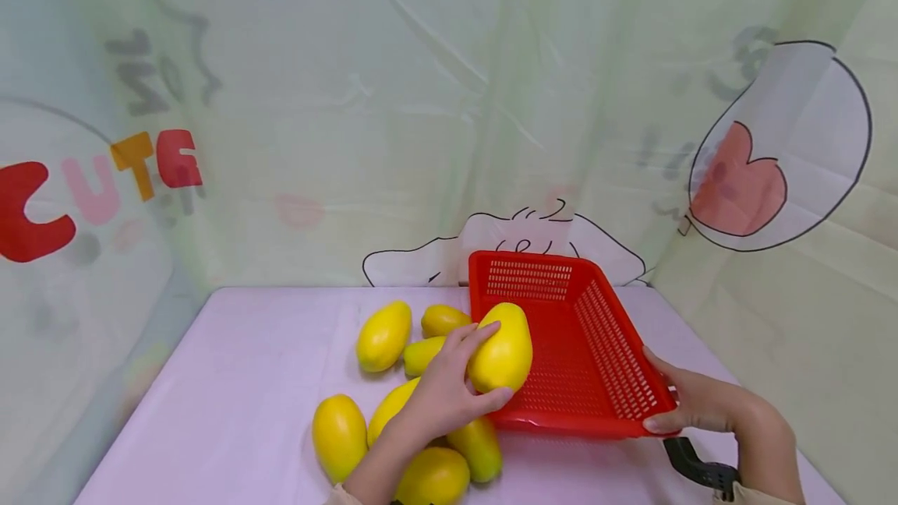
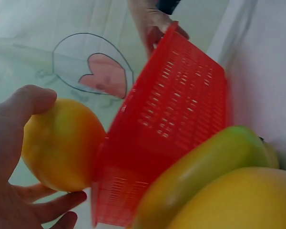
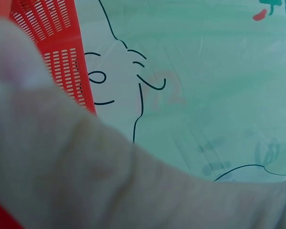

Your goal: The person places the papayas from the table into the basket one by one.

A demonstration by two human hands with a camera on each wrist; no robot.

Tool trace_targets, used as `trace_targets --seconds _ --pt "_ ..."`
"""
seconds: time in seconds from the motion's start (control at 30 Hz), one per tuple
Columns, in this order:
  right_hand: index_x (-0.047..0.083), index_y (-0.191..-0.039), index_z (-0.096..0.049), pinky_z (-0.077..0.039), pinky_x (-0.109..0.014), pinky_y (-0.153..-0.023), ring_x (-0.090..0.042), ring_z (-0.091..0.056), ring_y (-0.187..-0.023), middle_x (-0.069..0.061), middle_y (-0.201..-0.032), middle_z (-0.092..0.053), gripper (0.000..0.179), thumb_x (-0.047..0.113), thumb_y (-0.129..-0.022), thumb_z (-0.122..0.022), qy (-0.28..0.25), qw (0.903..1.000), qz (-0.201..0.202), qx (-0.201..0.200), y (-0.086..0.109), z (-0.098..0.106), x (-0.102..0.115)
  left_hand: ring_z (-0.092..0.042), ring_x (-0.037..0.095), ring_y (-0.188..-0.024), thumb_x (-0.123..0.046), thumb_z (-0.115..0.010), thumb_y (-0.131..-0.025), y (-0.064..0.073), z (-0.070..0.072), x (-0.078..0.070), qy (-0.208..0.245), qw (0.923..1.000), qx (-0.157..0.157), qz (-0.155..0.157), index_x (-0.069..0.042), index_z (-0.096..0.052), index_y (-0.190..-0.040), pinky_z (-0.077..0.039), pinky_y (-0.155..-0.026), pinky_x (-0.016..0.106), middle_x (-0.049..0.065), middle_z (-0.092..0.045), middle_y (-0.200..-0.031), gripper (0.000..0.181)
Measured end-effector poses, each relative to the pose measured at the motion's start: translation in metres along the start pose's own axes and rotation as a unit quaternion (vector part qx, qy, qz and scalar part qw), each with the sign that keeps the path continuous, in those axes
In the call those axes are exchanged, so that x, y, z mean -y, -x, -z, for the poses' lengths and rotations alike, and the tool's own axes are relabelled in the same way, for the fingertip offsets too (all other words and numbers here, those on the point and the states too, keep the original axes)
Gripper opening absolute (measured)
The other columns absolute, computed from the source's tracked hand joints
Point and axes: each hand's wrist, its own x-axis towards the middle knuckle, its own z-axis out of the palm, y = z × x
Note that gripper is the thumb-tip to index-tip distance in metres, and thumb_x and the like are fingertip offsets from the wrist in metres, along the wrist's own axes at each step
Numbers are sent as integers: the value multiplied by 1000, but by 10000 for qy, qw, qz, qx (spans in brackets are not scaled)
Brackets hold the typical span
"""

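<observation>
My left hand (image 1: 445, 392) grips a yellow mango (image 1: 503, 347), thumb on one side and fingers on the other. It holds the fruit up over the left edge of a red plastic basket (image 1: 561, 333) with slotted walls. In the left wrist view, the held mango (image 2: 62, 148) overlaps the basket's rim. My right hand (image 1: 694, 400) holds the basket by its near right corner, thumb over the rim. The basket's inside shows no fruit. Close up in the right wrist view, the right hand (image 3: 95, 167) covers much of the basket (image 3: 62, 62).
Several more mangoes lie on the table to the left of the basket, among them a yellow one (image 1: 384, 336) at the back and a greenish one (image 1: 479, 446) near the front. A pale cloth (image 1: 245, 380) covers the table. Printed curtains (image 1: 337, 139) hang behind and beside it.
</observation>
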Motion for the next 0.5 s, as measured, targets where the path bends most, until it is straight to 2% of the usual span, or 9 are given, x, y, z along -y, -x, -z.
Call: trace_targets --seconds 0.1,0.2,0.33,0.5 --pt "-1 -149 -1 -54 -44 -80 -43 -38 -114 -38 -138 -30 113 44 -76 -75 -39 10000 -58 15 -1 0 -1 -52 14 -112 -47 -70 -79 -2 -7 3 -205 9997 58 -93 -47 -30 -143 -50 -89 32 -3 -35 -146 76" --pt "-1 -149 0 -54 -43 -80 -44 -38 -114 -38 -139 -28 113 44 -76 -74 51 10000 -11 20 -2 1 -2 -48 18 -123 -48 -69 -79 -3 -12 3 -459 9988 131 -50 -51 -27 -142 -48 -96 42 -5 -33 -148 76" --pt "-3 -149 1 -52 -45 -82 -47 -38 -115 -40 -141 -24 112 43 -79 -73 198 9997 87 59 -3 3 -3 -47 23 -123 -48 -68 -78 -4 -18 1 -821 9964 217 31 -56 -23 -141 -49 -93 44 -7 -28 -151 78" --pt "-2 -149 3 -53 -45 -81 -48 -35 -115 -40 -140 -23 110 41 -80 -72 21 9998 28 200 -5 4 -3 -47 28 -120 -51 -66 -79 -4 -30 4 -1352 9908 43 -58 -56 -19 -142 -48 -91 45 -8 -25 -153 78"
